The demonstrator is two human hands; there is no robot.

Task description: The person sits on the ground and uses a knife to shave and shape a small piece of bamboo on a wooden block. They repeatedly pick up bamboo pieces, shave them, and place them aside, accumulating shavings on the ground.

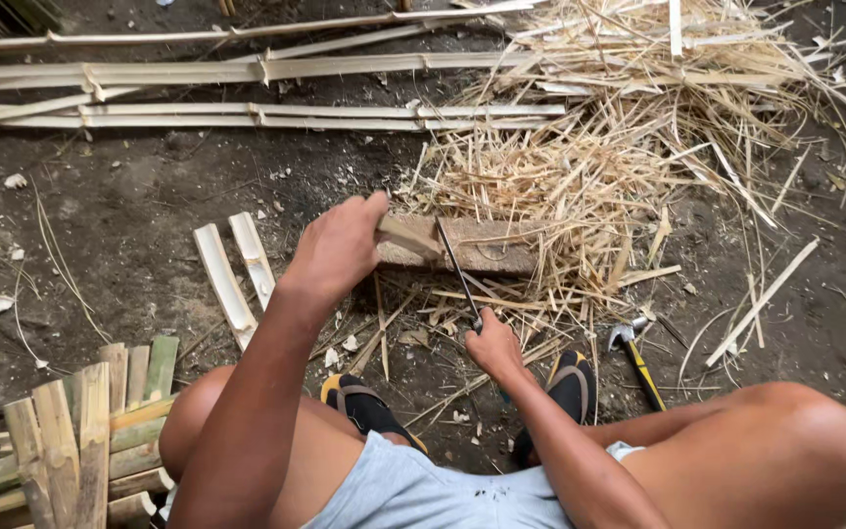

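At the far left, a stack of short split bamboo pieces (80,431), some green and some pale, lies on the dirt ground (119,216) beside the person's left knee. Just right of it, two pale split bamboo halves (237,269) lie side by side with their hollow faces up. Along the top of the view run several long bamboo slats (247,69), laid roughly parallel. Near the middle, the left hand (337,247) is closed around a short bamboo piece (405,235), holding it against a wooden block (472,245) that lies flat on the ground. The right hand (494,348), lower and nearer the body, is closed on the handle of a dark knife (457,269), whose thin blade slants up to meet the bamboo piece at the block. Below the hands, both feet in black sandals (364,407) rest on the ground. Behind and to the right of the block spreads a big heap of pale bamboo shavings (619,147). Further right, a hammer (634,353) with a yellow and black handle lies on the ground near the right foot.
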